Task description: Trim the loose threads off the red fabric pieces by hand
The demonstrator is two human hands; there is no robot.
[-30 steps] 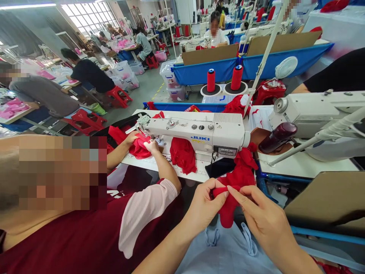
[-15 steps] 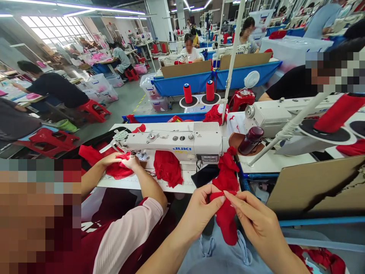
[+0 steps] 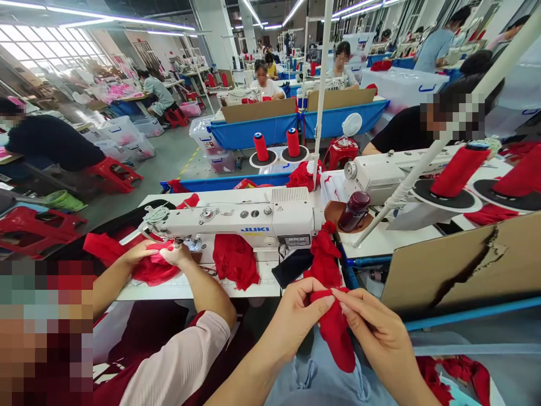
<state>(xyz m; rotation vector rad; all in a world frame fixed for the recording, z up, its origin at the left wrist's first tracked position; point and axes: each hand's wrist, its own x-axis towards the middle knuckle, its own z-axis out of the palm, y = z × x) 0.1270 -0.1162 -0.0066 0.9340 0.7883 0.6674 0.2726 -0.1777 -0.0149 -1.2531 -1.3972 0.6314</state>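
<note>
A red cloth piece [image 3: 337,341] with a rounded, sock-like lower end hangs between my hands, above my light blue apron [image 3: 291,386]. My left hand [image 3: 301,316] pinches its upper edge between thumb and fingers. Right beside it, the fingertips of my right hand [image 3: 374,324] pinch the same edge. The two sets of fingertips nearly meet, and they hide whatever detail lies between them. Behind my hands, a string of bunched red cloth [image 3: 324,256] runs down off the table's right end.
To my left, a co-worker's hands [image 3: 169,256] hold red cloth at a white sewing machine [image 3: 236,217]. A red cloth bundle [image 3: 235,260] lies under its arm. A torn cardboard panel [image 3: 465,270] stands at my right. A dark red bottle [image 3: 355,211] stands beyond the table end.
My view has turned slightly right, so the surroundings sit further left. Both hands keep their pinch on the red cloth piece, whose lower end now hangs a little more to the right.
</note>
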